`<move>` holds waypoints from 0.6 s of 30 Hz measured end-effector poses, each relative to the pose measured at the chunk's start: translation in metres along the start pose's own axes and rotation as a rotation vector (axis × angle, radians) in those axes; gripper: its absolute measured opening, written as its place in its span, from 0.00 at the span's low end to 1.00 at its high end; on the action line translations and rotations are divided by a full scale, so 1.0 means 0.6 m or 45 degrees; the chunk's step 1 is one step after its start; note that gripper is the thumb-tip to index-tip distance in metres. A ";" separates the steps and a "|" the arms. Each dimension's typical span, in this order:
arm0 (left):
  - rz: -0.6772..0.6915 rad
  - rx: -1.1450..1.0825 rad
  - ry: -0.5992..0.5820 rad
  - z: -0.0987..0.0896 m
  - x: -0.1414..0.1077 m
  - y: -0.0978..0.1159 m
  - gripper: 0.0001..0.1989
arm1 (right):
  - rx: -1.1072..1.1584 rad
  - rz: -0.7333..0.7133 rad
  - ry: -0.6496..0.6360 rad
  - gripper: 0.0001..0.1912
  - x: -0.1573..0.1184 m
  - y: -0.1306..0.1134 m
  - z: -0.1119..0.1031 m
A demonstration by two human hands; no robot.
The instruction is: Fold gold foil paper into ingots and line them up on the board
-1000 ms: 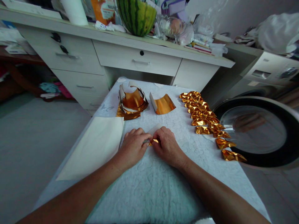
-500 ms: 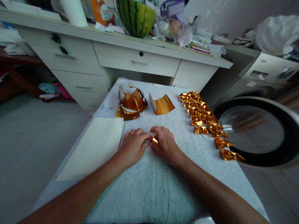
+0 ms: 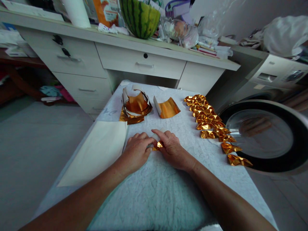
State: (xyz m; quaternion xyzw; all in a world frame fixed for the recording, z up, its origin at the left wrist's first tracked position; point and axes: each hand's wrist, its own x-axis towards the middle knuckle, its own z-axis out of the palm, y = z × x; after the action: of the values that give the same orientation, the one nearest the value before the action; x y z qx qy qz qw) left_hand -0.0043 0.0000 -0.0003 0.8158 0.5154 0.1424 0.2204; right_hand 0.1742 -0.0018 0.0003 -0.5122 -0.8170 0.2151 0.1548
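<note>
A piece of gold foil paper [image 3: 158, 146], white on its back, lies between my hands at the middle of the cloth-covered table [image 3: 154, 199]. My left hand [image 3: 138, 149] pinches its left side with thumb and fingers. From the right, my right hand [image 3: 173, 149] is closed on it, the index finger stretched over the paper's white part. Part of the paper is hidden under the fingers. Beyond my hands are a curled stack of gold paper sheets [image 3: 137, 104] and one curved gold sheet [image 3: 169, 108]. Several folded gold paper ingots [image 3: 208, 125] stand in rows at the right.
A large cream sheet [image 3: 96, 154] lies left of my left arm. Past the table stands a white desk [image 3: 144, 65] with drawers, bearing a cut watermelon [image 3: 140, 19] and plastic bags. An open washing machine door [image 3: 262, 134] sits close to the table's right edge.
My right index finger has stretched out to the left over the paper, and more of the gold and white paper shows. The left hand has barely moved.
</note>
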 end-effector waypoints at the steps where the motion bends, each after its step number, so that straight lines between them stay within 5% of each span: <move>1: 0.002 0.001 0.001 0.000 0.000 -0.001 0.14 | 0.002 -0.011 -0.007 0.31 -0.001 0.002 0.000; 18: -0.082 0.050 0.060 0.003 0.005 0.010 0.08 | 0.028 -0.049 -0.051 0.36 -0.005 0.008 -0.004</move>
State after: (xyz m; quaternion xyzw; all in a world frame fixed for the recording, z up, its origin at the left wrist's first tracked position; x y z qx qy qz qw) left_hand 0.0025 0.0000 0.0013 0.7994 0.5490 0.1443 0.1967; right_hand 0.1801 -0.0020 0.0001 -0.4900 -0.8273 0.2313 0.1481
